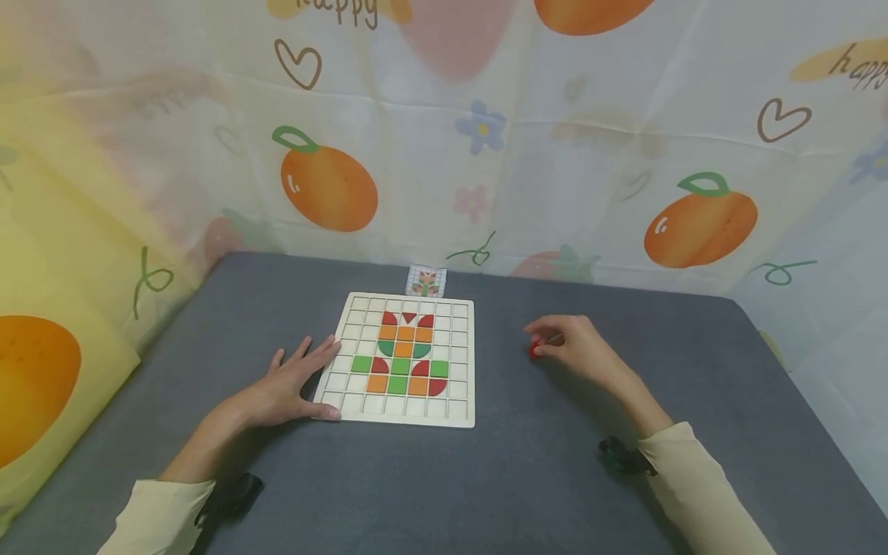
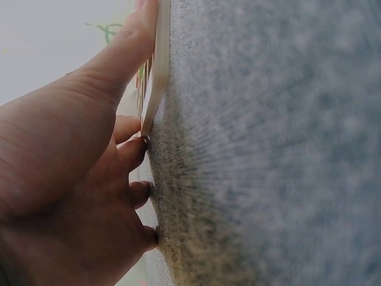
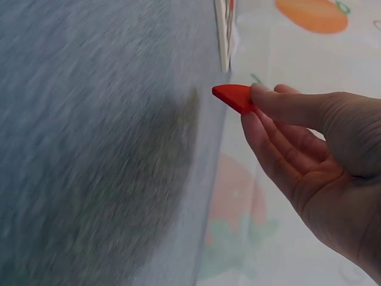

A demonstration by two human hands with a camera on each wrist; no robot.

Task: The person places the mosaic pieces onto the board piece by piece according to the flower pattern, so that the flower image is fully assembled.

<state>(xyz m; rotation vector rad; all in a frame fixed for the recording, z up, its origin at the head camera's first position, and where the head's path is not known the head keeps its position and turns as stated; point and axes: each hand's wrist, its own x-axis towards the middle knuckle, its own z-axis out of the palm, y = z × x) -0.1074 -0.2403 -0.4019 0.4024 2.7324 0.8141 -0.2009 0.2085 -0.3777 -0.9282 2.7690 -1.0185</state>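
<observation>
A white grid board [image 1: 461,408] lies on the table, with red, orange and green tiles set in its middle cells in a flower-like pattern. My left hand [image 1: 277,391] rests at the board's left side, fingers spread, its thumb on the near left corner and an index fingertip at the left edge. From the left wrist view, the thumb lies along the board's rim [image 2: 159,71]. To the right of the board, my right hand [image 1: 579,351] pinches a red quarter-round tile [image 3: 232,97] between thumb and fingers. In the right wrist view its pointed corner sticks out past the fingertips.
A small pattern card [image 1: 426,280] showing a similar flower figure lies just behind the board. The grey tabletop [image 1: 444,493] ends at a fruit-print cloth [image 1: 416,169] hanging along the back. Dark wrist straps sit at both cuffs.
</observation>
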